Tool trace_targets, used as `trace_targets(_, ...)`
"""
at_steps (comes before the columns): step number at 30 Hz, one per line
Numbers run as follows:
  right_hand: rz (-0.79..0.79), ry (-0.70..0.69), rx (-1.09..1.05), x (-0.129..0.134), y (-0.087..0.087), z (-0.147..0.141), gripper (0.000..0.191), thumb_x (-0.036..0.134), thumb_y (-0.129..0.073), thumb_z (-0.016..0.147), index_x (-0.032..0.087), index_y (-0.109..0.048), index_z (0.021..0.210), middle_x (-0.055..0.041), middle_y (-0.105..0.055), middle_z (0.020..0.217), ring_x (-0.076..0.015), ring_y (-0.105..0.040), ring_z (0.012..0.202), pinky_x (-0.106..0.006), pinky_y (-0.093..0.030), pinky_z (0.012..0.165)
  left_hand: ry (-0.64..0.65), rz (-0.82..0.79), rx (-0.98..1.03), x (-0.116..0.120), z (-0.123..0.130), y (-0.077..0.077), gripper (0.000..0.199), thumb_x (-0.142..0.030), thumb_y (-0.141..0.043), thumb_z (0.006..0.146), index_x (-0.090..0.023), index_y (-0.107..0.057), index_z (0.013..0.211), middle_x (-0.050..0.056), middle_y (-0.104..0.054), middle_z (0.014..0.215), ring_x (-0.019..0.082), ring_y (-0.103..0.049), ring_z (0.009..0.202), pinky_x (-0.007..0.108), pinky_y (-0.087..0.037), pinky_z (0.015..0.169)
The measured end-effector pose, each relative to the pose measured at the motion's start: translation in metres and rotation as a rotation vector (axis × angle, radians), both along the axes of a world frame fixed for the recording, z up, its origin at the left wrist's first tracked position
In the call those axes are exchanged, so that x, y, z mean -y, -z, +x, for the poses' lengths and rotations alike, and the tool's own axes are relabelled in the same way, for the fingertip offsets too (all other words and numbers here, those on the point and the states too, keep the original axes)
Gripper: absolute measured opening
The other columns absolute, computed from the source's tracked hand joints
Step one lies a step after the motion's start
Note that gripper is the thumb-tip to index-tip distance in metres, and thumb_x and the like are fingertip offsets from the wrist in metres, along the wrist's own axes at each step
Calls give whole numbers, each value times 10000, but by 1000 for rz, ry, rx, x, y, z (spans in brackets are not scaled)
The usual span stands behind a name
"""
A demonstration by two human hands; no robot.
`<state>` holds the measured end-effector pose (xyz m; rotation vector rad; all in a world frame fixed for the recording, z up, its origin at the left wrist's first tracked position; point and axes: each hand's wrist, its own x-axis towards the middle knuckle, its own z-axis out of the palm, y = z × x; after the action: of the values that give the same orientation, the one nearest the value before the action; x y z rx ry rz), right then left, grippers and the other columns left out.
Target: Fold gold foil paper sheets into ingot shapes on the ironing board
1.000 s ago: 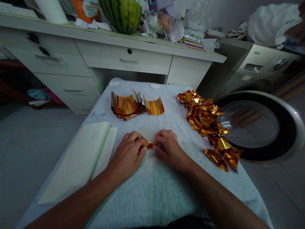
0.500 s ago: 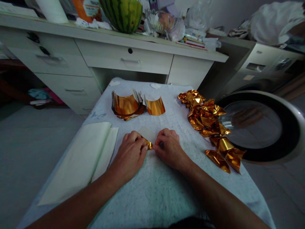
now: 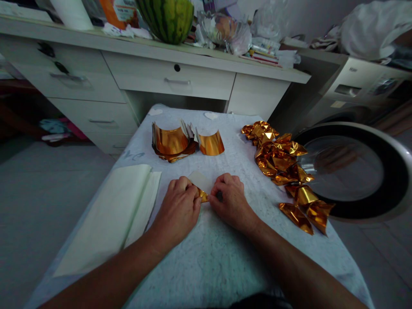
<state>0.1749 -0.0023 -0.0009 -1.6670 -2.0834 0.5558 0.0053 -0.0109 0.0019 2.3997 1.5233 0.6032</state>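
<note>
Since the first frame the left thumb has drawn in against its fingers; otherwise both hands have barely shifted. The left hand (image 3: 182,204) is palm down, knuckles up, fingers clamped on the foil (image 3: 203,196). The right hand (image 3: 228,197) is curled, thumb and forefinger pinching the foil's tip. Forearms slant in from both sides over the bench (image 3: 206,257).

Cloth shows between the forearms and from the right hand across to the folded foils (image 3: 273,159), which line the bench's right edge. The paper (image 3: 103,219) lies left of the left hand; the stack (image 3: 170,141) stands beyond both hands, short of the far edge.

The foil lies between the hands, its long axis slanting toward the right fingertips and slightly bodyward.
</note>
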Motion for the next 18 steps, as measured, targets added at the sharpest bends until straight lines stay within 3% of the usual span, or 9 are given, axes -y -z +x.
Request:
trace_targets(11, 8, -12, 45, 1, -1, 0, 61, 235, -683, 789, 203, -632, 797, -54, -543, 1038, -234, -447, 981, -382, -340, 831, -20, -51, 75, -1, -4, 4, 102, -97, -528, 832, -198, -544, 822, 51, -515, 922, 237, -480, 912, 419, -456, 821)
trace_targets(18, 10, -17, 68, 3, -3, 0, 146, 218, -639, 793, 218, -601, 934, -74, -520, 1110, -261, -448, 1034, -419, -360, 881, 31, -109, 170, -6, -8, 5, 266, -90, -526, 838, -255, -685, 974, 34, -545, 964, 227, -498, 961, 422, -438, 887)
